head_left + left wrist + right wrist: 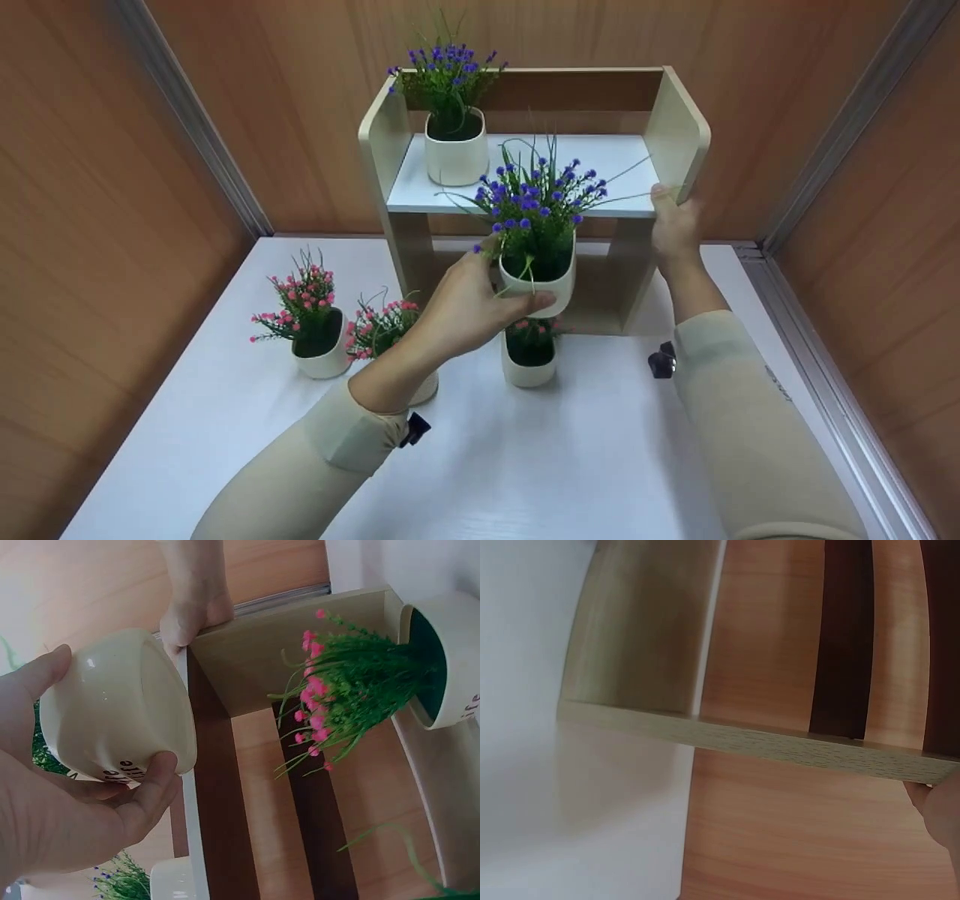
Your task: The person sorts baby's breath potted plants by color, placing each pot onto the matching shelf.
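my left hand (472, 300) is clamped round the white wall of a pot of purple flowers (534, 244), held up before the front edge of the shelf's white board (630, 172). my right hand (675, 229) grips the shelf's right side panel (682, 131) near that board's corner. the left wrist view shows dark lettering (124, 769) on my pot, which the head view does not; the head view shows its blooms, mostly hidden from the wrist. the right wrist view catches only a bit of my right hand, at the panel's edge. another purple-flowered pot (456, 154) stands on the board's left end. on the white table (525, 465), one pink-flowered pot (531, 367) stands below mine, a second (322, 360) to the left, and a third (386, 326) partly behind my forearm. wood-grained walls (562, 30) surround the table, with metal strips (195, 127) at the corners.
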{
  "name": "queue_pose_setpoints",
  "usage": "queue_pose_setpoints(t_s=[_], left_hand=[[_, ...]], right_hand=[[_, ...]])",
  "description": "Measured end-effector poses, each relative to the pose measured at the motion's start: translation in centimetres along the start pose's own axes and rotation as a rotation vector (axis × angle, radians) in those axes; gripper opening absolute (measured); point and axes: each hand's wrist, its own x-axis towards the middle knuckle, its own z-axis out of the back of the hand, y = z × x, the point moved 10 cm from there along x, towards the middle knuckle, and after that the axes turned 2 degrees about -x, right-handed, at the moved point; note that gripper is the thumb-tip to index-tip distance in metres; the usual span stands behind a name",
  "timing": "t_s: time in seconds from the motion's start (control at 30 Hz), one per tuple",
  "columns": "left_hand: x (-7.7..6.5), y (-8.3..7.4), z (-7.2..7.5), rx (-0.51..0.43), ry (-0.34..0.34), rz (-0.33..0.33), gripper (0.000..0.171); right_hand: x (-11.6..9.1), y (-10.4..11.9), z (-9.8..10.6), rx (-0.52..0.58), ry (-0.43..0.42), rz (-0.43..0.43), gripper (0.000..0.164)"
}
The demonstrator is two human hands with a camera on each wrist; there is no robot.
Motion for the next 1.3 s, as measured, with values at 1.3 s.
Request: queue_pose_setpoints(t_s=[1.3], left_hand=[[15.2, -3.8, 0.6, 0.18, -0.066, -0.013, 0.111]], right_hand=[[-0.3, 0.5, 0.3, -0.073, -0.023, 0.049, 0.074]])
